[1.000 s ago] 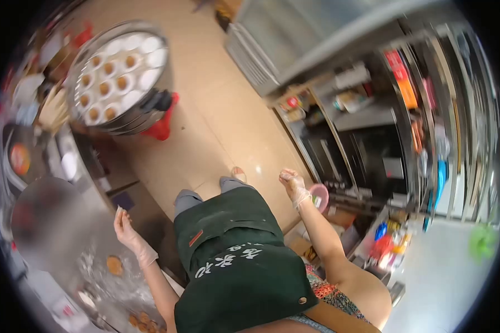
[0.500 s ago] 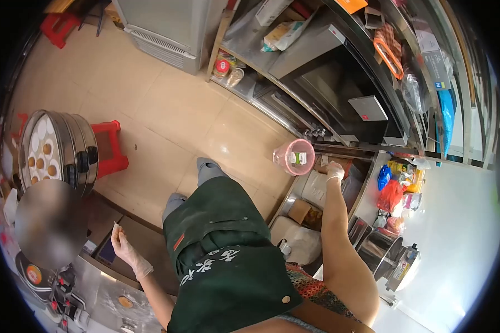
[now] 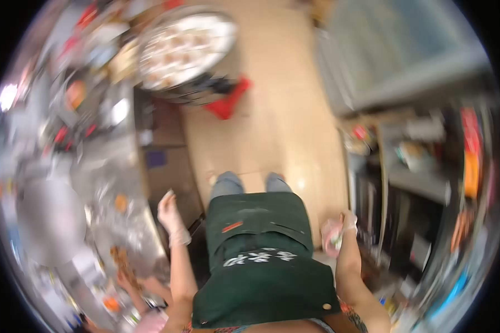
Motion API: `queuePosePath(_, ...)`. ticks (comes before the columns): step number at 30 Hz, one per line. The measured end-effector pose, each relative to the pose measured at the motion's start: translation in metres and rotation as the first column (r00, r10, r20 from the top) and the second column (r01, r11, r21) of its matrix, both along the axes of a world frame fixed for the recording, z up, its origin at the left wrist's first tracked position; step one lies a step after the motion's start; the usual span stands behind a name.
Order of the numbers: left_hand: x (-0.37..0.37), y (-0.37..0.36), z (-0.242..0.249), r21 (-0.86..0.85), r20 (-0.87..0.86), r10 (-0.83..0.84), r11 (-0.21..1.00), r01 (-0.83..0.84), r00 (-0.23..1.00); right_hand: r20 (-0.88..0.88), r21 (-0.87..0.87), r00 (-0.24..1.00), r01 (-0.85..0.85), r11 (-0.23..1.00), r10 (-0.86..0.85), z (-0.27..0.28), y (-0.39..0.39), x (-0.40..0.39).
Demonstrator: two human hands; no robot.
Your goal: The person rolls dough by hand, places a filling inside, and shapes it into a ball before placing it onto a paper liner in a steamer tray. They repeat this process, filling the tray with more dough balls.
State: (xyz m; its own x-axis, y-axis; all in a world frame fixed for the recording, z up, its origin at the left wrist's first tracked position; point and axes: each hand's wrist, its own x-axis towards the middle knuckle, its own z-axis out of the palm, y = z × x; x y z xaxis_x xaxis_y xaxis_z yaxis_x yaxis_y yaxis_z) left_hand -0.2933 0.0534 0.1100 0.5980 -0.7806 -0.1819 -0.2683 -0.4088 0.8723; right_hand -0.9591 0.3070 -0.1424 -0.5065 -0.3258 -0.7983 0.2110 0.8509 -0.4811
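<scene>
My left hand [image 3: 169, 213], in a clear glove, is beside the metal worktop edge. Its fingers are pinched together with something small and pale at the tips, too blurred to name. My right hand [image 3: 348, 221], also gloved, is over the edge of a pink bin [image 3: 330, 228]; motion smears its fingers, and whether it holds anything is unclear. On the worktop [image 3: 103, 172] lies a round, flat piece of dough [image 3: 121, 203]. A dark green apron [image 3: 261, 250] covers my front.
A round steamer [image 3: 189, 50] with small brown-topped items stands above a red stool [image 3: 228, 102]. A co-worker's hands [image 3: 129, 277] are at the lower left. A fridge [image 3: 400, 50] is upper right, with shelves [image 3: 416, 180] below. Tiled floor [image 3: 261, 127] lies ahead.
The view has turned left and blurred. My right hand has drawn back from the open drawer area to the pink bin. My left hand stays pinched by the worktop. The co-worker's hands have come into view.
</scene>
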Motion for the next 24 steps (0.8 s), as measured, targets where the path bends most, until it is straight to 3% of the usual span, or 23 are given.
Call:
queuePosePath(1,0.014,0.007,-0.002,-0.014,0.041,0.069,0.998,-0.068,0.997,0.007,-0.062,0.949,-0.313,0.948,0.314,-0.016,-0.057,0.026)
queuePosePath(3,0.047,0.013,-0.011,-0.156,-0.026,0.260,0.953,-0.261,0.965,0.088,-0.152,0.942,-0.307,0.939,0.323,0.012,-0.175,0.133)
queuePosePath(4,0.075,0.015,-0.020,-0.146,-0.063,0.384,0.910,-0.389,0.921,0.131,-0.195,0.936,-0.299,0.934,0.327,0.034,-0.241,0.190)
queuePosePath(6,0.129,0.016,-0.031,-0.145,-0.124,0.590,0.784,-0.603,0.798,0.112,-0.325,0.814,-0.512,0.795,0.570,0.088,-0.325,0.296)
queuePosePath(7,0.144,0.002,-0.007,-0.139,-0.194,0.681,0.694,-0.707,0.707,0.088,-0.376,0.745,-0.590,0.715,0.661,0.112,-0.358,0.345)
queuePosePath(9,0.210,0.006,-0.038,-0.207,-0.221,0.742,0.599,-0.774,0.633,0.074,-0.435,0.631,-0.677,0.594,0.773,0.160,-0.403,0.439)
queuePosePath(13,0.289,0.003,-0.070,-0.097,-0.207,0.828,0.513,-0.853,0.521,0.068,-0.425,0.429,-0.804,0.415,0.901,0.187,-0.448,0.589)
queuePosePath(19,0.324,0.012,-0.080,0.042,-0.273,0.853,0.472,-0.881,0.444,0.118,-0.466,0.120,-0.870,0.162,0.986,0.207,-0.462,0.743)
queuePosePath(23,0.324,0.002,-0.088,0.107,-0.259,0.822,0.546,-0.831,0.507,0.087,-0.437,-0.046,-0.900,-0.003,0.995,0.209,-0.476,0.825)
queuePosePath(24,0.324,-0.006,-0.066,0.131,-0.272,0.810,0.565,-0.814,0.519,0.107,-0.428,-0.060,-0.904,-0.008,0.992,0.219,-0.475,0.850)
